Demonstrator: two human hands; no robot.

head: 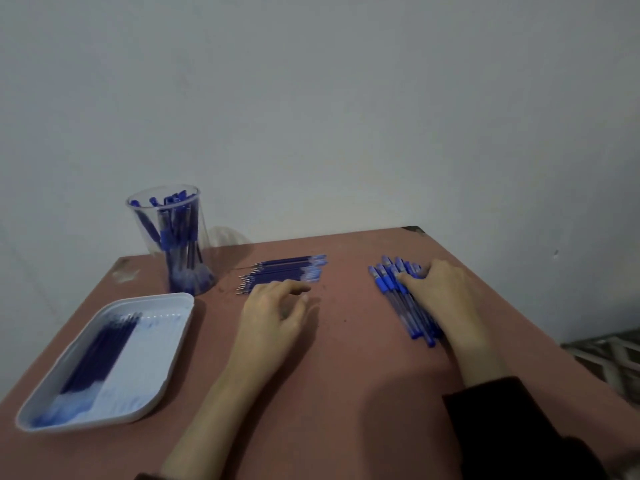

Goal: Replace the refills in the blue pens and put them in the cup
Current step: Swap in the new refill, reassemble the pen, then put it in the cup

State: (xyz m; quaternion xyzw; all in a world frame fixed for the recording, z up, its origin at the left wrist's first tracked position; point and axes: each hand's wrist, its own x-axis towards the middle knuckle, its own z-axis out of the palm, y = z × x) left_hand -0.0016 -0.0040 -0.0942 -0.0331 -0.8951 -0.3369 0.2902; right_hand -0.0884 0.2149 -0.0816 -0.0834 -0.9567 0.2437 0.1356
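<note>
Seen from above: a reddish-brown tabletop (346, 358) against a pale grey wall (346, 98). At about 10 o'clock, near the far left corner, a clear plastic cup (172, 237), upright, filled with blue pens standing inside. Just in front of the cup, at about 8 o'clock, a white tray (173, 341) with rounded corners, holding a row of dark blue refills (100, 355) along its left side. At about 12 o'clock, to the right of the cup, a second row of blue refills (282, 271) lying flat on the tabletop, metal tips pointing left. At about 2 o'clock, a bundle of blue pens (403, 299) with clear barrels, lying side by side, caps toward the far edge. Left hand (273, 317) resting palm down just in front of the refill row, fingers (294, 289) loosely curled and a little apart, holding nothing, fingertips close to the nearest refills; touching or not, cannot tell. Right hand (440, 289) laid over the right side of the pen bundle, fingers (408, 280) bent and pressed onto the pens, not closed around any single one. Dark sleeve (502, 427) on the right forearm at about 5 o'clock.
</note>
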